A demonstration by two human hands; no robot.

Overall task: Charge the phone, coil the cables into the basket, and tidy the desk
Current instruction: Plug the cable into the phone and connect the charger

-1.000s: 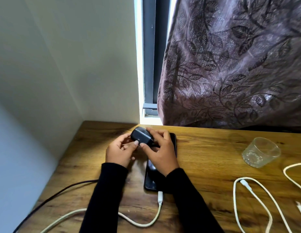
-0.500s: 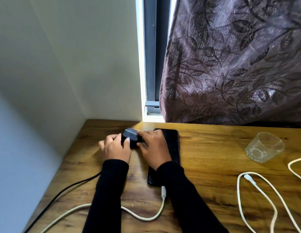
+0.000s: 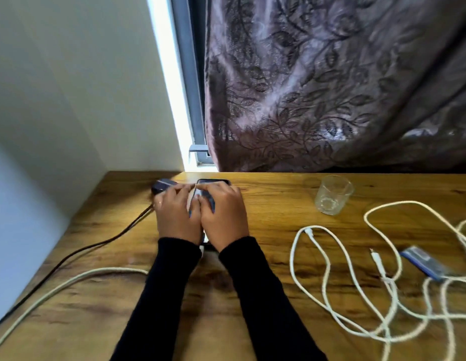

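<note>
Adapter (image 3: 163, 185) now down on desk (image 3: 273, 204), left hand (image 3: 176, 217) and right hand (image 3: 222, 217) flat over phone (image 3: 213, 182).

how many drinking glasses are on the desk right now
1. A single clear glass stands upright on the desk near the back edge, right of the hands and beyond the tangle of white cables. The desk runs past the frame's right edge, so others may be unseen.

I log a table (image 3: 278, 204) of brown wood grain with a low sheen, a clear smooth glass tumbler (image 3: 333, 195), and a glossy black phone (image 3: 213, 182). I also list white cables (image 3: 328, 282) with a smooth plastic-looking sheath, a purple curtain (image 3: 331, 87) of leaf-patterned cloth with a slight shine, and matt black cloth sleeves (image 3: 265, 295).
</note>
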